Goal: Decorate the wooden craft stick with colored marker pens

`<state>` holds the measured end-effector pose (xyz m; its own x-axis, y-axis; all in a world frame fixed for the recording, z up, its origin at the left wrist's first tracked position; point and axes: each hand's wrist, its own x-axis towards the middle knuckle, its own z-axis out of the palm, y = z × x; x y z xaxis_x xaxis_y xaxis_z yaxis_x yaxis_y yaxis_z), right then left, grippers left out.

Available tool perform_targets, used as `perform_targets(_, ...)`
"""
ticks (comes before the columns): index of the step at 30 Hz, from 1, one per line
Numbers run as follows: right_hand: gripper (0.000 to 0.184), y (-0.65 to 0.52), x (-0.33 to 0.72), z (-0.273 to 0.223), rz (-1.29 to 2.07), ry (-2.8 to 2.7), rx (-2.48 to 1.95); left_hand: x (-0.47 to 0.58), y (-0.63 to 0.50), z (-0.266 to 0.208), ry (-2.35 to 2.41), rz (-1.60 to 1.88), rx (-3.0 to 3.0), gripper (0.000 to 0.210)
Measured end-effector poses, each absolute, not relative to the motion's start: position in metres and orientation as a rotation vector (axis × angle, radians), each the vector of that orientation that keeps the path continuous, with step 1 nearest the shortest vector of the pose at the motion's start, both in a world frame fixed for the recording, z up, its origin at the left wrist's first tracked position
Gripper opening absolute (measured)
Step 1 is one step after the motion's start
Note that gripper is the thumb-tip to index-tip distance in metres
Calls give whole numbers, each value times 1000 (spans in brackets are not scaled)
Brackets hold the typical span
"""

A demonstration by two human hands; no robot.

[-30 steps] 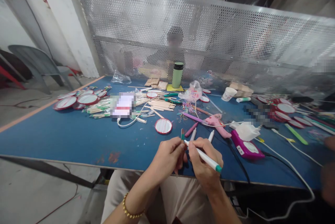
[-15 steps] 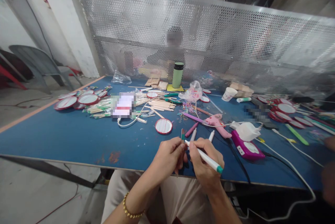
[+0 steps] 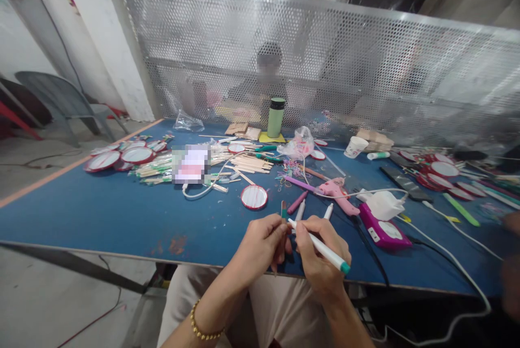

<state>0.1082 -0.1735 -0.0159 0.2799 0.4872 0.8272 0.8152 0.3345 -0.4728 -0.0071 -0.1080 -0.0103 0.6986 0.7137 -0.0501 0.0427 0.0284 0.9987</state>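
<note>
Near the table's front edge, my left hand (image 3: 266, 237) pinches a thin wooden stick (image 3: 283, 210) whose upper end is coloured green and reddish brown. Its lower part is mostly hidden by the fingers. My right hand (image 3: 323, 253) is closed around a white marker (image 3: 328, 252) with a green end, its tip pointing at the stick. Whether the tip touches the stick, I cannot tell. Just beyond the hands lie a purple marker (image 3: 298, 202) and white pens (image 3: 328, 211). A round red-rimmed disc (image 3: 254, 197) on a stick lies ahead to the left.
A pink glue gun (image 3: 340, 195) and a purple power strip (image 3: 382, 229) with cables lie to the right. Further back are a phone (image 3: 193, 165), wooden sticks (image 3: 249, 163), a green bottle (image 3: 275, 119) and a paper cup (image 3: 356, 146). Red-rimmed discs (image 3: 137, 154) are piled at left.
My right hand and the marker have shifted slightly to the right and down. The left hand holds the stick in nearly the same place.
</note>
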Motion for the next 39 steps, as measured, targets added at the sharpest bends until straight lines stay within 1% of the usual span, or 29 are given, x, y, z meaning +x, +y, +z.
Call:
perform_targets(19,14,-175,110,-16,-312,-1418,-1278,-6,-108,-11,683,575,1481,35)
perform_targets(39,16,-174,110,-13,-366,-1407,-1290,-7,-109,-11,689,581,1489,38)
